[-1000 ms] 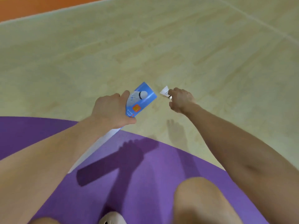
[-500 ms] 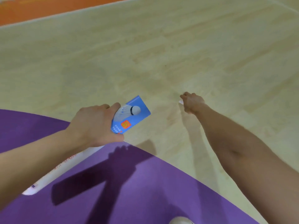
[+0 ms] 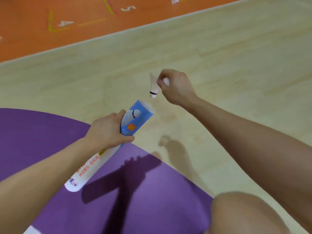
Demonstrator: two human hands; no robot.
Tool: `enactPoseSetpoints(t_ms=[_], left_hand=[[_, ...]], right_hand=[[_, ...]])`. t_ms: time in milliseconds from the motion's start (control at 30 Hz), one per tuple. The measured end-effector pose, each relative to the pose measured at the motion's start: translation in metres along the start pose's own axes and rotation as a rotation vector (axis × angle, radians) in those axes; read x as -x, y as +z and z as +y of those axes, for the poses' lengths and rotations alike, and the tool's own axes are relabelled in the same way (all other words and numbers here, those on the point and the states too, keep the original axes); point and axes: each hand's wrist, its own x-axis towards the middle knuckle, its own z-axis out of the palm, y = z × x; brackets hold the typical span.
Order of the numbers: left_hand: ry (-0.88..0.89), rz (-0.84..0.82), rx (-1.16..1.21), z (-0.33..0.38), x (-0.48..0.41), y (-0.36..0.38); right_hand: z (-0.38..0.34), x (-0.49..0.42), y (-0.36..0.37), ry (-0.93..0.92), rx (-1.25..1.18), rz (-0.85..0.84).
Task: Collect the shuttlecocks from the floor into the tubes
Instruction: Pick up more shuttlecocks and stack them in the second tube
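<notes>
Above the floor now, the shuttlecock has come up pinched cork-down in the right hand, hanging near the mouth of the tube gripped by the left hand, so insertion looks next.

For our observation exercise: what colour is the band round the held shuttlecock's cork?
Black. The band on the shuttlecock shows best in the head view.
</notes>
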Motion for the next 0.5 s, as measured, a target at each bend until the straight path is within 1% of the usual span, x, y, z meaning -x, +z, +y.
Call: enactPoseSetpoints(t_ms=[67,133,200,300,367,433,500], left_hand=[[-0.021,-0.043,0.053,-0.017,0.008,-0.016],[-0.025,-0.065,0.084,-0.027,0.017,-0.027],[-0.034,-0.003,0.127,-0.032,0.024,-0.026],[0.003,0.102,0.144,-0.035,0.02,-0.02],[0.015,0.157,0.182,-0.043,0.019,-0.017],[0.0,0.161,0.188,-0.049,0.016,-0.016],[0.007,0.147,0.188,-0.054,0.014,-0.013]], right_hand=[[-0.036,0.003,-0.012,0.015,-0.071,0.068],[-0.059,0.018,-0.01,0.068,-0.172,0.126],[-0.07,0.041,-0.004,0.079,-0.248,0.132],[-0.063,0.06,-0.009,0.016,-0.231,0.065],[-0.053,0.061,-0.018,0.051,-0.328,0.097],[-0.049,0.059,-0.015,0.081,-0.402,0.127],[-0.057,0.06,0.0,0.027,-0.418,0.111]])
